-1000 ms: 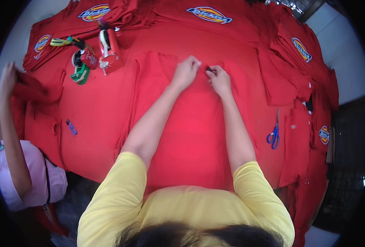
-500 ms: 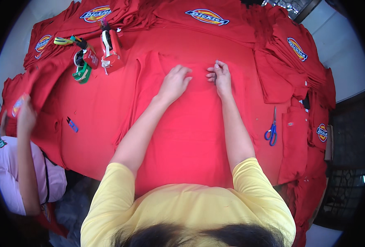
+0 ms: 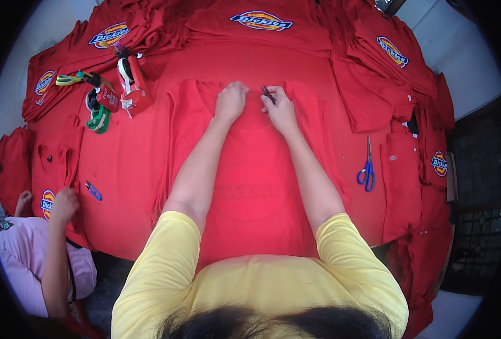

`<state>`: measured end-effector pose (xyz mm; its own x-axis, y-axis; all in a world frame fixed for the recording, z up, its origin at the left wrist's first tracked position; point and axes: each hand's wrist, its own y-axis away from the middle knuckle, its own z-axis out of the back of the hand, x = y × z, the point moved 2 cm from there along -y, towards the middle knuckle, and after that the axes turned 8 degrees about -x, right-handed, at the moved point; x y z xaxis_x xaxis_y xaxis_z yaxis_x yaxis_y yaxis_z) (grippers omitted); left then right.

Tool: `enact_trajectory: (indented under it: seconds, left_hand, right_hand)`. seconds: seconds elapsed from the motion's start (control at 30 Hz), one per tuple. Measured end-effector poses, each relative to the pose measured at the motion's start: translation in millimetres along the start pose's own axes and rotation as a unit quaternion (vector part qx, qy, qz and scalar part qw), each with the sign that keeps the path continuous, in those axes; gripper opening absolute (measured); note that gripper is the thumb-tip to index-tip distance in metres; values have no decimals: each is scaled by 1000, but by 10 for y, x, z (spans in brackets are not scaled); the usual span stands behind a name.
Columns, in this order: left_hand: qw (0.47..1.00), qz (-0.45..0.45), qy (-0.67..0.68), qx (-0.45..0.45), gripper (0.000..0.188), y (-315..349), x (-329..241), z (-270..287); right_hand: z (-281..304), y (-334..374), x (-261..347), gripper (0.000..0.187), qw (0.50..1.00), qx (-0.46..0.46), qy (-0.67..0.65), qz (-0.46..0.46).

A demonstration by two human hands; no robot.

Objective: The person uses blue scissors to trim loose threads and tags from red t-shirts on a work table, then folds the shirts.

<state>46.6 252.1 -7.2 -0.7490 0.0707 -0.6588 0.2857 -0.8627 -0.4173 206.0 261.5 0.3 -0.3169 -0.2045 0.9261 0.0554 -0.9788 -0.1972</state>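
A red shirt [image 3: 247, 155] lies spread in front of me, its neckline at the far end. My left hand [image 3: 231, 103] is closed at that neckline, its fingertips pinching the cloth. Just to its right, my right hand [image 3: 280, 111] grips small dark thread snips [image 3: 268, 94], whose points stick up past the fingers near the collar edge. A large faint print shape shows through the shirt's middle.
Blue-handled scissors [image 3: 367, 172] lie to the right, blue snips [image 3: 93, 191] to the left. A red tape dispenser [image 3: 136, 96] and green tape holder [image 3: 98, 120] stand far left. Folded red shirts [image 3: 394, 96] ring the table. At left, a co-worker's hand [image 3: 65, 204] handles another shirt.
My left hand has closed on the collar. My right hand has shifted left toward it, the snips now showing. The co-worker's shirt has come down onto the table; the view has shifted slightly.
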Motion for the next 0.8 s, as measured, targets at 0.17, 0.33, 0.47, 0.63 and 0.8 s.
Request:
enact_trajectory:
  seconds: [0.17, 0.33, 0.47, 0.63, 0.8]
  left_hand:
    - [997, -31, 68, 6, 13, 13, 70, 31]
    - [992, -123, -26, -6, 11, 107, -152, 11]
    - [983, -157, -92, -6, 12, 80, -175, -45]
    - [998, -59, -18, -32, 19, 1, 19, -97]
    - [999, -39, -25, -12, 21, -33, 83, -115]
  right_hand:
    - [3, -41, -14, 27, 999, -2, -21, -31]
    - [8, -147, -87, 29, 997, 28, -46, -56]
    - [21, -103, -46, 32, 998, 31, -31, -43]
    - [6, -71, -48, 28, 997, 13, 70, -27]
    - [-85, 59, 153, 24, 967, 0, 248, 57]
